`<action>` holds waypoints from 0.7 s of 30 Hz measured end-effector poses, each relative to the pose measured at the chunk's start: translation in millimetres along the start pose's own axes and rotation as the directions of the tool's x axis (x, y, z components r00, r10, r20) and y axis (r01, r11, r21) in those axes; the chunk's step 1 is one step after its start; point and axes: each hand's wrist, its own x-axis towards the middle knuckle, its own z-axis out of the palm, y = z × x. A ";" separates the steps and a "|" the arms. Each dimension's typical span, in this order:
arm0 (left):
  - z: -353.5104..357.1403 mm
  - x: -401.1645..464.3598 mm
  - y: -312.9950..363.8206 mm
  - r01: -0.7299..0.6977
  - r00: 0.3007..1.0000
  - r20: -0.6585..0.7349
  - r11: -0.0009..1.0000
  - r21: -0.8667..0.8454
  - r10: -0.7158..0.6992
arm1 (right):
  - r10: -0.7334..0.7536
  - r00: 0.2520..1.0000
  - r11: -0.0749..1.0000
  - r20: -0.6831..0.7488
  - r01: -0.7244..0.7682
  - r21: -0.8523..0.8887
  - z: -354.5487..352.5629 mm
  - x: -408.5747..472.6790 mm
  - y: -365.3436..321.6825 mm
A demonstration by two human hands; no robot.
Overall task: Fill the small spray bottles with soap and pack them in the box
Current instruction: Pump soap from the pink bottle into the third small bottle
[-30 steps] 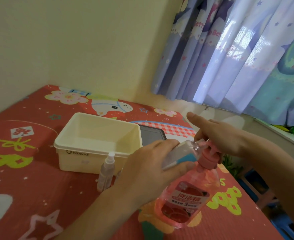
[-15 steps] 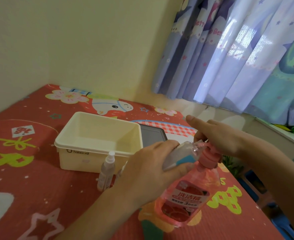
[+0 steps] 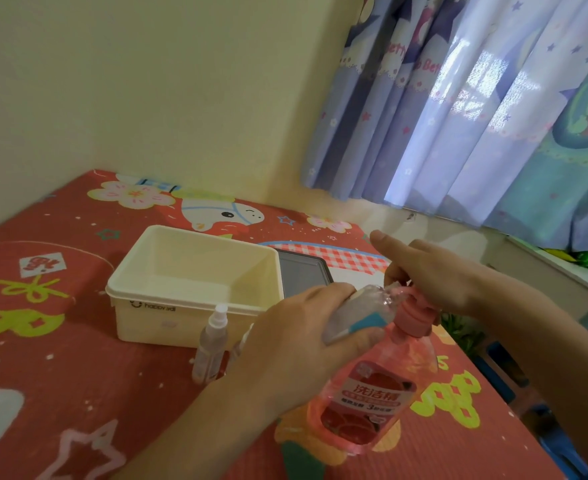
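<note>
Near the middle of the frame, the left hand [image 3: 299,344] has its fingers curled tight around a small clear bottle [image 3: 351,315], tipped on its side with its open end at the pink pump. The right hand [image 3: 431,275] sits on top of the pump of the big pink soap bottle [image 3: 365,403], lower right; its first finger sticks out straight, and I cannot tell how the others lie. A little spray bottle [image 3: 213,341] stands upright just in front of the cream box [image 3: 168,306], left of middle, on the red mat [image 3: 43,375].
</note>
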 end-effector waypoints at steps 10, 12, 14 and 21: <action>1.2 -0.6 3.0 -0.020 1.000 0.001 1.000 -0.019 0.020 | 0.078 0.996 0.996 0.041 -0.079 0.031 -8.7 -2.8 0.9; 1.9 -0.6 1.1 -0.023 1.000 0.000 1.000 -0.004 0.023 | 0.039 0.999 0.998 0.014 -0.040 0.044 -3.2 -1.0 3.6; 2.2 -1.0 -1.0 -0.020 1.000 0.007 1.000 0.014 0.020 | -0.001 1.000 0.996 0.003 0.001 0.086 3.4 0.0 5.9; 2.8 -1.7 1.9 -0.019 1.000 0.008 1.000 -0.012 0.019 | 0.064 0.994 0.992 0.085 -0.073 0.099 -8.1 -2.2 -0.9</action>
